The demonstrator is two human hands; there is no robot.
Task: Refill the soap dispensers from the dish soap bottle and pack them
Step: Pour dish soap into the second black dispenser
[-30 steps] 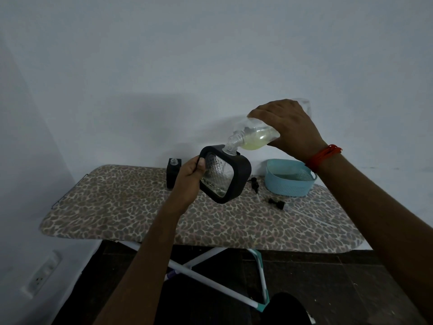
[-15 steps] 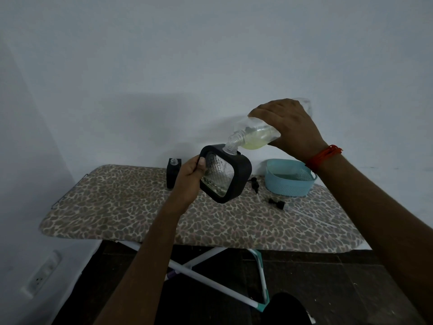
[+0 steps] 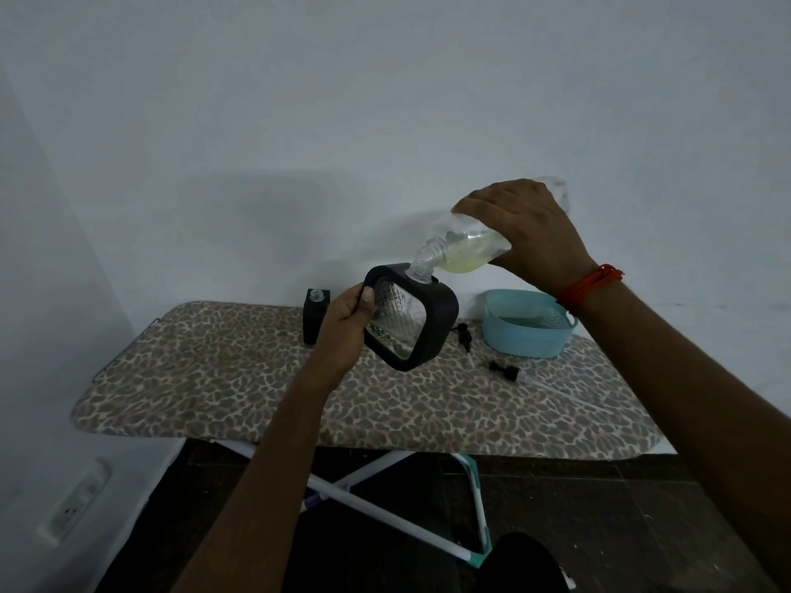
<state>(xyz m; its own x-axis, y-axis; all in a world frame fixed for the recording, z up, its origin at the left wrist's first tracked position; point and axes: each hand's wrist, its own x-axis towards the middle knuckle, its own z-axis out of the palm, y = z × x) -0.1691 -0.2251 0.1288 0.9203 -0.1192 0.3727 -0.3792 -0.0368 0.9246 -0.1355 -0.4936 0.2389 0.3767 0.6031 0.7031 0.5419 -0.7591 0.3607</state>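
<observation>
My left hand [image 3: 346,323] grips the left edge of a square black-framed glass soap dispenser [image 3: 417,323], held tilted above the ironing board [image 3: 214,378]. My right hand [image 3: 530,233] holds a clear dish soap bottle [image 3: 464,246] tipped down to the left, its neck set against the dispenser's top opening. Pale yellow soap pools in the bottle's lower side. A second black dispenser [image 3: 316,310] stands open-topped on the board behind my left hand. Two black pump heads [image 3: 464,333] [image 3: 507,372] with clear tubes lie on the board.
A light blue plastic basket [image 3: 528,325] sits at the back right of the leopard-print board, close under my right wrist. The wall runs right behind the board. White crossed legs stand below it on a dark floor. A wall socket [image 3: 79,500] is low on the left.
</observation>
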